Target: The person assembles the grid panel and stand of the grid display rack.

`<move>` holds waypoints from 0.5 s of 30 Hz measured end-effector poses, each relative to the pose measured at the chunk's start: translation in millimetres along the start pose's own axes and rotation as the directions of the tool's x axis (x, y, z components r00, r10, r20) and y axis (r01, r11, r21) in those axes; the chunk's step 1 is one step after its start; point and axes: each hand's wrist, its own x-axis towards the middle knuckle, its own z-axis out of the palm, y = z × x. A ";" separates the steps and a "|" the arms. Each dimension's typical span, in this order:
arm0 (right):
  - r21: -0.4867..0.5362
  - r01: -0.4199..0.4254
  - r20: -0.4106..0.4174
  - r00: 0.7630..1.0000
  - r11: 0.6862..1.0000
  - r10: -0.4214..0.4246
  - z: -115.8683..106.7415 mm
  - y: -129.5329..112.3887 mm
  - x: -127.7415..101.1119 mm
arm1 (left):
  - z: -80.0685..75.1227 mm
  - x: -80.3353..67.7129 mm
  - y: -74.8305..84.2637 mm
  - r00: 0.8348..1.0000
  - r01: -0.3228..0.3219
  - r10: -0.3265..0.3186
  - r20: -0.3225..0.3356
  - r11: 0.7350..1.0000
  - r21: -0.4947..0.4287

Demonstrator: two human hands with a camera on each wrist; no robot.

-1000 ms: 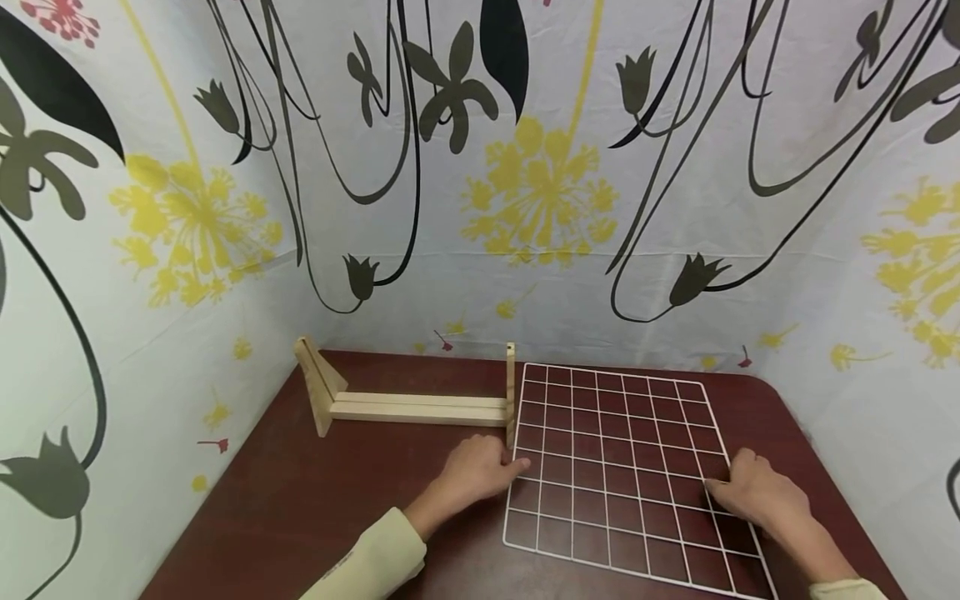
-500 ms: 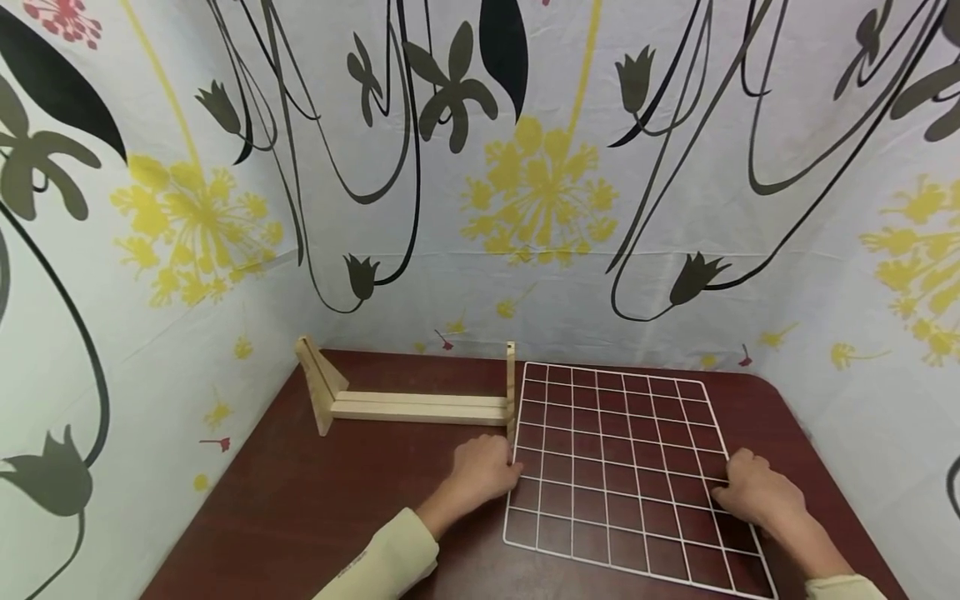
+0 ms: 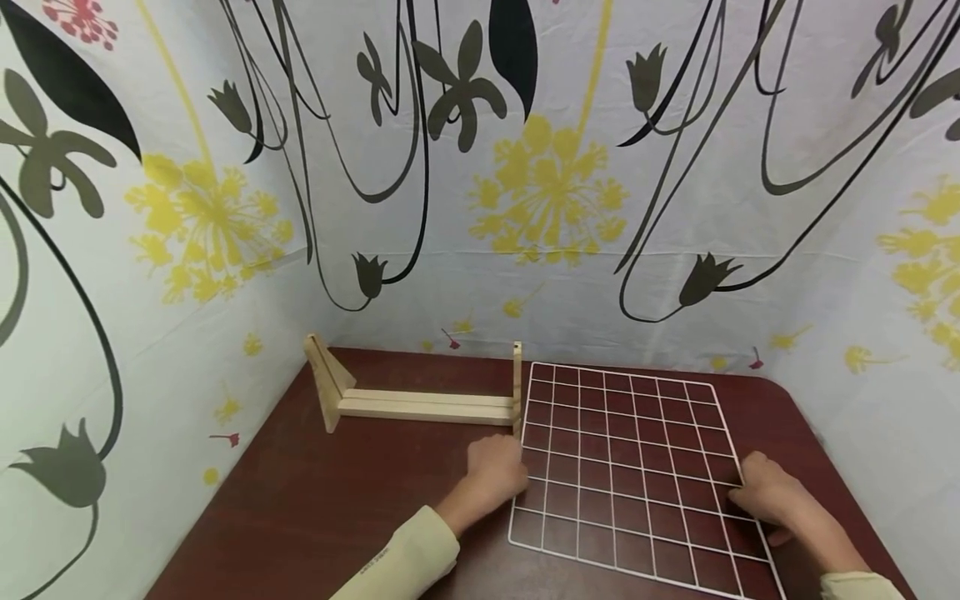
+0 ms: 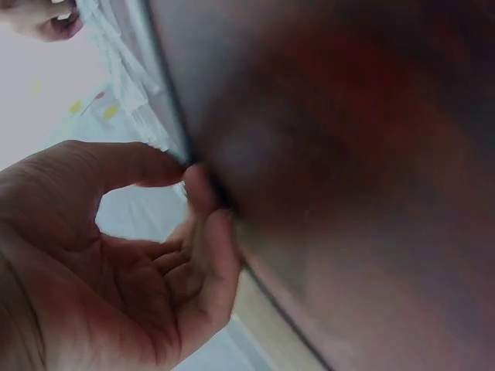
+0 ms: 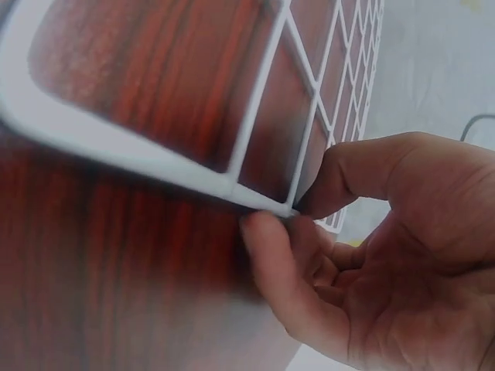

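Hands at the two sides of a white wire grid panel (image 3: 633, 467), which lies flat on a dark reddish-brown counter (image 3: 337, 500), toward its right edge and reaching almost to the back edge. The left hand (image 3: 495, 471) sits at the panel's left rim, and the left wrist view shows thumb and fingers (image 4: 203, 232) closing on something thin at that rim, though the blur there hides exactly what they hold. The right hand (image 3: 768, 492) is at the panel's right rim; in the right wrist view its thumb and fingers (image 5: 271, 263) pinch the white outer wire near a corner, and the wire seems to stand slightly off the wood, though blur makes that uncertain. A pale wooden stand (image 3: 420, 400), a long low base with an upright piece at each end, rests near the back left corner of the counter, its right upright just beside the panel's left rim. Compared with a second ago both hands have slid a little toward the near edge of the counter along the panel's sides, and they now look more closed around the wire, while the panel and the stand lie where they did. Judging from this, the grip on both rims is being settled. Fabric printed with yellow flowers and dark stems (image 3: 540, 183) encloses the counter on three sides.
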 end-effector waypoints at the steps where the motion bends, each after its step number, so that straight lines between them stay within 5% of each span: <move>1: 0.015 -0.001 -0.001 1.000 1.000 0.001 -0.6 2.3 -0.5 | 1.5 -0.1 2.2 1.000 -0.002 0.002 -0.017 1.000 0.014; 6: 0.044 -0.008 0.013 1.000 0.999 0.007 -4.2 12.4 -4.4 | 6.4 1.3 10.4 0.996 -0.019 0.024 -0.087 0.998 0.053; 15: 0.061 -0.029 0.048 0.999 0.998 0.026 -6.4 12.9 -5.1 | 4.3 4.7 7.2 0.997 0.001 0.002 -0.083 0.999 0.039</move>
